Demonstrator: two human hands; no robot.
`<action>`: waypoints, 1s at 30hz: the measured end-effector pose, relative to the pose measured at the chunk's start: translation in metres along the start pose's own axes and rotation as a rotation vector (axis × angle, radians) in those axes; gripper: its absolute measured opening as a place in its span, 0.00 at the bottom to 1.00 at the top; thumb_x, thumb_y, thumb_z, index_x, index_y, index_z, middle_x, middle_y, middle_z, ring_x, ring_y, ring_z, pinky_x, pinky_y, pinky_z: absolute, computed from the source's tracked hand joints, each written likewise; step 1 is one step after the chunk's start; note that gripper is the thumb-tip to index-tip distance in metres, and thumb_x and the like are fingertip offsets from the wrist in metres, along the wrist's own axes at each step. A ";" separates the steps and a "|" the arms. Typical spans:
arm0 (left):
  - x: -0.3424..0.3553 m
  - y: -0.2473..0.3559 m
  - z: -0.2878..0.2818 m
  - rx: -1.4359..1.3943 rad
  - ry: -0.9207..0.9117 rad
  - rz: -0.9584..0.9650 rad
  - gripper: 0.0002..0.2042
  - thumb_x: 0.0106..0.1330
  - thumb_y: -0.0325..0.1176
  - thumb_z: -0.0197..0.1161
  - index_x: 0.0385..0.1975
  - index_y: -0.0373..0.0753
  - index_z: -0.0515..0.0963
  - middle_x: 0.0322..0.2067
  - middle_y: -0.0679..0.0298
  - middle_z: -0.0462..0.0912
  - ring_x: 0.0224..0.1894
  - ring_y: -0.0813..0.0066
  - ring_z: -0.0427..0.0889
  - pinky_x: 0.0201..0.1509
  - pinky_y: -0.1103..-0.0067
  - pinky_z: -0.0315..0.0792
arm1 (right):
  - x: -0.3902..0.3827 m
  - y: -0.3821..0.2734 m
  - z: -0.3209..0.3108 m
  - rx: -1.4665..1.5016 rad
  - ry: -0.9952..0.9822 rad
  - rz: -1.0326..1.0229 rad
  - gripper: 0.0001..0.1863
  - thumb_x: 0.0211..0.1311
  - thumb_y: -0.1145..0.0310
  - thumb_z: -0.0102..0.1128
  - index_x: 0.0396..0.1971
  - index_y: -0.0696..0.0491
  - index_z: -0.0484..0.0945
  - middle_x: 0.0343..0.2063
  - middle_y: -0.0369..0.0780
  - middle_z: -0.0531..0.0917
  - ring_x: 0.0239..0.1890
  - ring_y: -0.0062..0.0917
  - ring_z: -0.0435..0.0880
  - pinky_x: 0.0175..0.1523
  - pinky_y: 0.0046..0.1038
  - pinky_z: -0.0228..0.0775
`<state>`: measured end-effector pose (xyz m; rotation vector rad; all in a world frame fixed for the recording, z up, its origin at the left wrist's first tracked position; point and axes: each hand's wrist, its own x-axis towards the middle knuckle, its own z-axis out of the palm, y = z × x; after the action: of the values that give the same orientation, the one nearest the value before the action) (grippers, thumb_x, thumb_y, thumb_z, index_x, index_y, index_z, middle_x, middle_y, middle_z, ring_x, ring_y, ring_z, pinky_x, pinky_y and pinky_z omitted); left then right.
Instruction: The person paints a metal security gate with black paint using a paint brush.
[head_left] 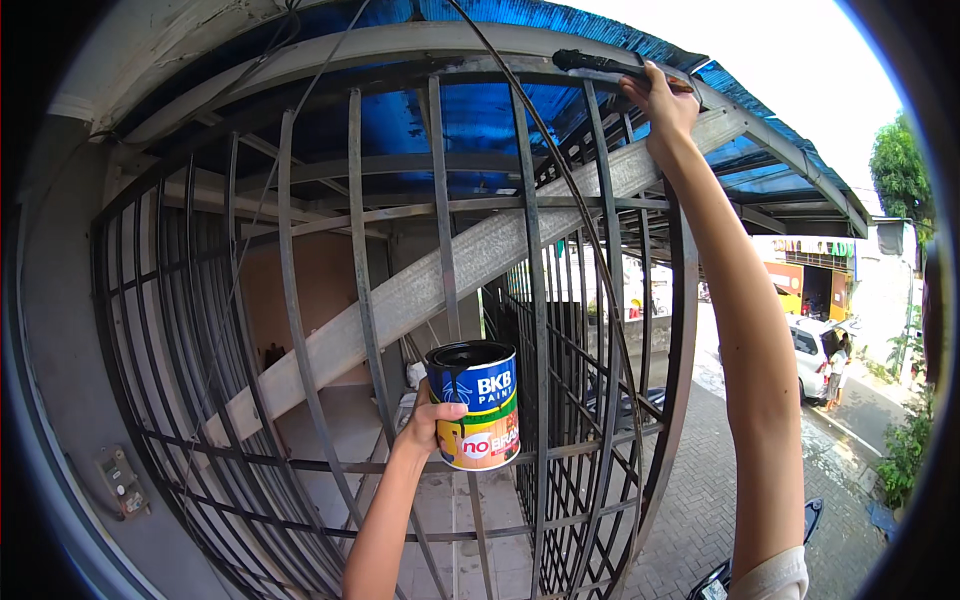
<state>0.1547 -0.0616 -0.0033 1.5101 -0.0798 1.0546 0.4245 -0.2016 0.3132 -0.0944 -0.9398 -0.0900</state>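
In the head view my left hand (432,428) grips a blue, yellow and white paint can (478,410) at waist-to-chest height in front of a dark metal grille (355,260). The can is open and holds black paint, with dark drips down its side. My right arm reaches up to the top right, where my right hand (662,105) grips a paintbrush (590,60). Its black bristles are at the grille's top rail (500,70); whether they touch it I cannot tell. A long pale metal beam (420,280) slants behind the bars.
Loose cables (480,40) hang across the grille under a blue corrugated roof (385,120). A grey box (125,485) is on the left wall. At right are a paved driveway (680,520), part of a motorbike (715,580), a white car (810,345) with a person (836,375), and plants (905,460).
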 end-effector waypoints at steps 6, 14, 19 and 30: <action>-0.008 -0.005 0.017 -0.090 0.049 0.052 0.33 0.32 0.35 0.68 0.45 0.29 0.70 0.35 0.55 0.79 0.35 0.69 0.80 0.41 0.76 0.76 | 0.021 0.018 0.040 -0.411 -0.152 -0.251 0.15 0.56 0.67 0.58 0.28 0.67 0.73 0.23 0.47 0.82 0.26 0.27 0.84 0.35 0.20 0.77; -0.012 -0.013 0.014 -0.168 0.105 0.008 0.36 0.29 0.31 0.68 0.47 0.30 0.69 0.38 0.55 0.78 0.38 0.68 0.79 0.45 0.75 0.74 | 0.053 0.027 0.004 -0.909 -0.083 -0.617 0.17 0.54 0.56 0.55 0.23 0.55 0.81 0.13 0.38 0.81 0.19 0.28 0.81 0.32 0.26 0.72; -0.007 -0.012 0.020 -0.151 0.120 0.009 0.36 0.28 0.30 0.69 0.47 0.30 0.69 0.38 0.56 0.78 0.38 0.68 0.79 0.45 0.74 0.74 | 0.056 0.000 0.003 -1.246 -0.162 -0.929 0.15 0.57 0.59 0.53 0.21 0.55 0.78 0.15 0.44 0.78 0.20 0.38 0.79 0.27 0.32 0.70; -0.015 -0.013 0.016 -0.198 0.139 -0.002 0.37 0.28 0.31 0.70 0.47 0.30 0.68 0.40 0.56 0.77 0.40 0.67 0.79 0.48 0.73 0.74 | -0.001 0.037 0.075 -0.629 -0.245 -0.625 0.12 0.54 0.63 0.56 0.21 0.57 0.78 0.11 0.38 0.79 0.15 0.25 0.80 0.24 0.22 0.67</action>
<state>0.1625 -0.0784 -0.0210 1.2556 -0.0828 1.1145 0.3682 -0.1553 0.3550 -0.3965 -1.1315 -0.9720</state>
